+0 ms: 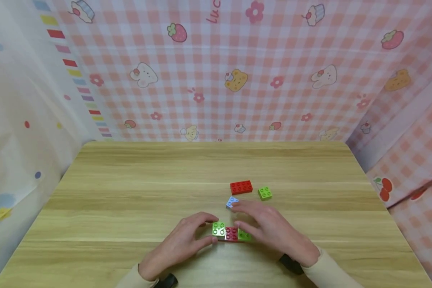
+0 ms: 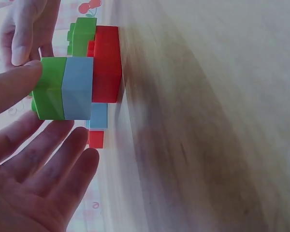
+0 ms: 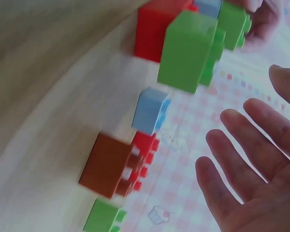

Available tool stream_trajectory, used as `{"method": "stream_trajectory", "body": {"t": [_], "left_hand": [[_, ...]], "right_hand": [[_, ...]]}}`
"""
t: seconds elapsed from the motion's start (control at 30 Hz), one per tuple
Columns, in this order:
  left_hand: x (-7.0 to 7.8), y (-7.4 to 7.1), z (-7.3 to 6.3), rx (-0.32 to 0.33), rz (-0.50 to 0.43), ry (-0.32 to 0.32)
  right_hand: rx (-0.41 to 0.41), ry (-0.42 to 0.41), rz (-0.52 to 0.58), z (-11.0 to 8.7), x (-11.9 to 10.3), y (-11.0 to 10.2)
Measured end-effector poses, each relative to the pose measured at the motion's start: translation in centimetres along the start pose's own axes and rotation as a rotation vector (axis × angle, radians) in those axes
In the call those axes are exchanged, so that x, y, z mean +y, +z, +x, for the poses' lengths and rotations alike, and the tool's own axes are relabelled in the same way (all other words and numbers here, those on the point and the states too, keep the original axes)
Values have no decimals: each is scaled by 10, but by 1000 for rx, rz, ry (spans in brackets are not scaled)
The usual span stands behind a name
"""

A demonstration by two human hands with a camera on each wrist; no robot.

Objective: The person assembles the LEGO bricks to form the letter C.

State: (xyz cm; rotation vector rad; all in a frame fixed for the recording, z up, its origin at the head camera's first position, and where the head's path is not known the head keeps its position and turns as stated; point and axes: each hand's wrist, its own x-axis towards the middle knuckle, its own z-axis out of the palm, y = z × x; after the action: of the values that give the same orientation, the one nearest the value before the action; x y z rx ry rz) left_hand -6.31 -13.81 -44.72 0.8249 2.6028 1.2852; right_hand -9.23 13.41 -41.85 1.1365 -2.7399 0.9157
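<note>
A long red brick [image 2: 108, 67] lies on the table as a base, its middle studs bare. On its left end a green brick [image 1: 219, 229] sits atop a blue brick [image 2: 77, 89]; another green brick [image 3: 187, 53] sits on its right end. My left hand [image 1: 183, 239] pinches the left green brick between thumb and index finger, other fingers extended. My right hand [image 1: 270, 228] hovers with fingers spread, its fingertips overlapping a loose blue brick [image 1: 231, 203] in the head view. In the right wrist view, a space shows between those fingers and the blue brick [image 3: 150, 111].
Behind the blue brick lie a loose long red brick [image 1: 241, 187] and a small green brick [image 1: 265, 193]. An orange-brown brick [image 3: 104, 164] shows in the right wrist view, hidden from the head view. Patterned cloth [image 1: 216, 80] hangs behind the wooden table [image 1: 129, 180].
</note>
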Motion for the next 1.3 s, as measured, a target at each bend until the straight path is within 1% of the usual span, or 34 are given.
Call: {"method": "stream_trajectory", "body": {"t": [0.13, 0.3, 0.5, 0.77, 1.03, 1.17, 1.3], "left_hand": [[0, 1, 1, 18, -6, -4], [0, 2, 1, 34, -9, -3], [-1, 1, 3, 29, -15, -16], [-1, -1, 9, 1, -24, -35], [-1, -1, 7, -5, -21, -43], [0, 1, 4, -9, -31, -50], [1, 3, 4, -12, -38, -60]], "right_hand": [[6, 14, 10, 1, 8, -3], [-9, 33, 2, 5, 16, -6], [-72, 85, 2, 14, 22, -10], [-142, 105, -24, 25, 30, -14], [-203, 135, -21, 33, 36, -5], [-239, 136, -10, 34, 38, 2], [-253, 129, -4, 35, 39, 5]]}}
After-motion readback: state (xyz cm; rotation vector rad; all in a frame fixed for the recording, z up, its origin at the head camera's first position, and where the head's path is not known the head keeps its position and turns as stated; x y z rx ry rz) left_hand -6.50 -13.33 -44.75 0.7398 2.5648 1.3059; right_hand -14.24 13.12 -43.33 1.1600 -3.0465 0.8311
